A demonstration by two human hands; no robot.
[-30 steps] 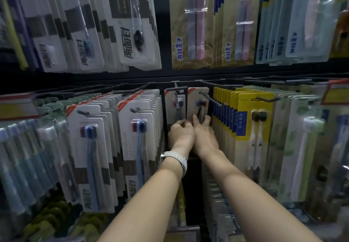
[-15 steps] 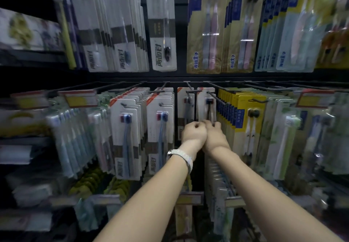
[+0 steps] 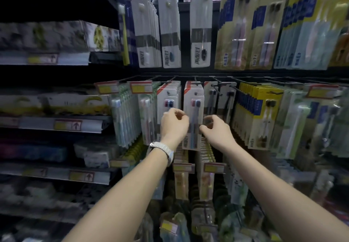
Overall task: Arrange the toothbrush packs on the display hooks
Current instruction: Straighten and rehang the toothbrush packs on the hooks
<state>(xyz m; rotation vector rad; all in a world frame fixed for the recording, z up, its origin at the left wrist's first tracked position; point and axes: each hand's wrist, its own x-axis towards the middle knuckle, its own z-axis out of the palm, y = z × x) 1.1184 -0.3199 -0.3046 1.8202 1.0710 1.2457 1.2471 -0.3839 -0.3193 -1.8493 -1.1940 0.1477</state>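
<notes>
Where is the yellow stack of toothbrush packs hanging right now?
In the head view, the yellow packs hang right of centre on the middle row, just right of the right hand.

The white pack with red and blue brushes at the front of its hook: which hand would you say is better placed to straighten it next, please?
Probably the right hand: its fingertips sit at the white pack's right edge. The left hand hovers curled over the neighbouring stack, though almost as near.

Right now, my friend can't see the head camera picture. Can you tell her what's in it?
Two bare hands, the left hand wearing a white watch and the right hand, reach with curled fingers to a row of white toothbrush packs hanging on display hooks. More packs fill the hooks around them, including yellow packs on the right.
</notes>
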